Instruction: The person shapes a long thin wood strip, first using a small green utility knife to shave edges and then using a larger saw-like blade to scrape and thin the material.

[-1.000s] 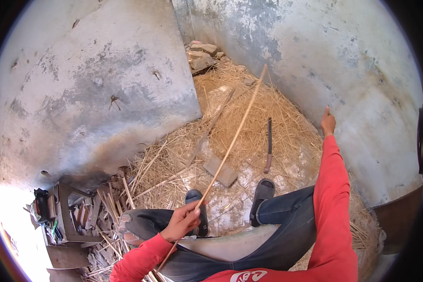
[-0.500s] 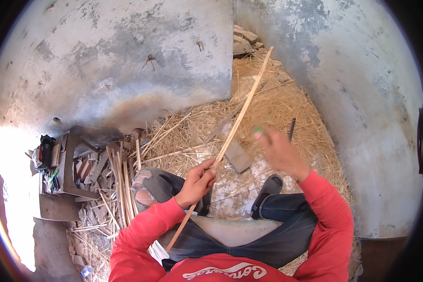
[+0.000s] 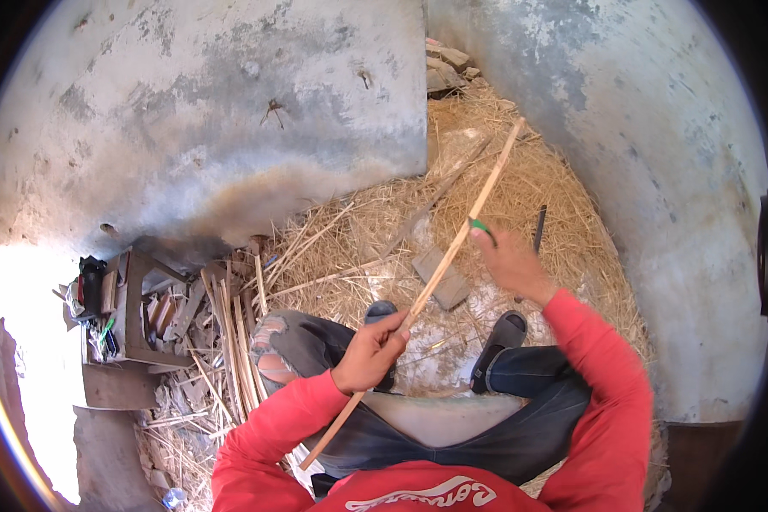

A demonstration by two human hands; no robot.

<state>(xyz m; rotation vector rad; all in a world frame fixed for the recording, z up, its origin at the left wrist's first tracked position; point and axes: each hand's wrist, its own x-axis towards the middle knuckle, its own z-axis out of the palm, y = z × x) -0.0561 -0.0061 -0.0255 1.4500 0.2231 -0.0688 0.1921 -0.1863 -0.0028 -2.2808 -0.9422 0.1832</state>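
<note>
A long, thin pale strip of split wood or bamboo (image 3: 439, 271) slants across the view, from beside my lap up to the far right. My left hand (image 3: 371, 352) is closed around its lower part, thumb on top. Further up the strip, my right hand (image 3: 514, 263) is closed, with a small curved green piece (image 3: 481, 229) at its fingertips touching or nearly touching the strip. What this green piece is cannot be made out; the palm hides some of it.
Straw and shavings (image 3: 529, 192) cover the floor, with a flat grey block (image 3: 442, 278) between my feet. A dark rod (image 3: 541, 229) lies right of my right hand. Leftward stand a bundle of strips (image 3: 235, 341) and a wooden stool (image 3: 141, 316). Walls (image 3: 256, 94) enclose the far side.
My right hand has come left to the strip, bringing the green piece against or close to it. My left hand keeps its hold; the strip sits slightly lower and further right.
</note>
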